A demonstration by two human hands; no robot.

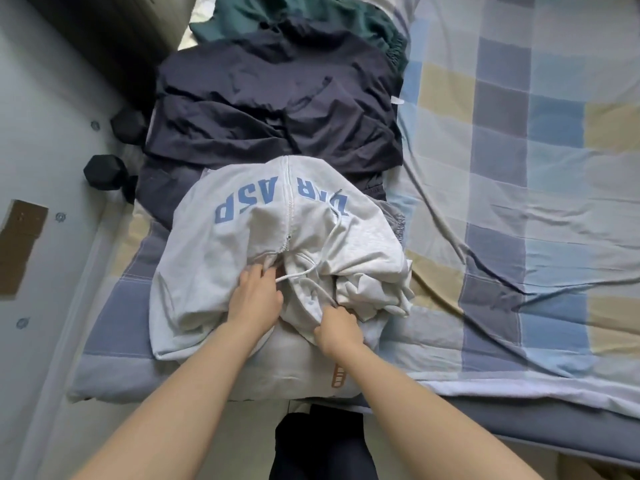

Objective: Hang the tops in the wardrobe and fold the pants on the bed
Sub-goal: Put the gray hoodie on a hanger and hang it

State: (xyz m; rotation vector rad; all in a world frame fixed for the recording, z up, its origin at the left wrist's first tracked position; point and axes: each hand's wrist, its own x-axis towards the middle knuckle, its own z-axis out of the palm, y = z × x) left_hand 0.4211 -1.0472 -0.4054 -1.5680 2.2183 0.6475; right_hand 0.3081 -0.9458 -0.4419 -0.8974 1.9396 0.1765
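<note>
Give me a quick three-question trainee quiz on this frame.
1. True or false: both hands grip the grey hoodie.
2. Which garment lies directly beyond the hoodie? A) navy garment B) red towel C) white shirt
3. Fill in: two dark ______ sit on the floor beside the bed.

Key:
1. True: left hand and right hand both hold its fabric near the collar.
2. A, the navy garment.
3. dumbbells.
</note>
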